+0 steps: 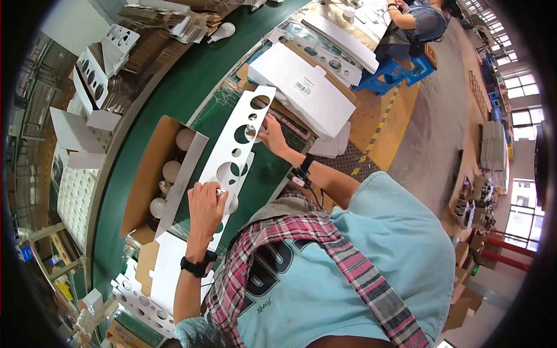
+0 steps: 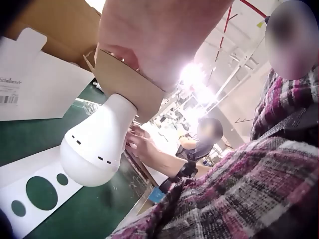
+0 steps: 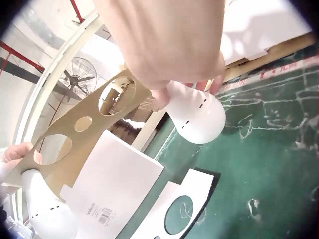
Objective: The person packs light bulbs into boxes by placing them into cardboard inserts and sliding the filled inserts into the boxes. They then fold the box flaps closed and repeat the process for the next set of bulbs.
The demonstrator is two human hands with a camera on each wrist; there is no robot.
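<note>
I hold a long white card insert (image 1: 238,136) with round holes over the green belt (image 1: 174,98), a hand at each end. My left hand (image 1: 210,196) grips the near end and a white bulb (image 2: 97,144), which hangs through a hole below the card's brown underside (image 2: 124,84). At the far end my right hand (image 1: 264,129) curls round the neck of a second white bulb (image 3: 197,114). In the right wrist view the insert (image 3: 79,134) stretches to the left-hand bulb (image 3: 45,209).
An open brown carton (image 1: 148,174) with several bulbs (image 1: 171,171) lies left of the insert. Flat white boxes (image 1: 304,90) are stacked beyond my right hand. Punched inserts (image 1: 139,301) lie near me and more cartons at far left. Another person (image 1: 420,23) sits up the line.
</note>
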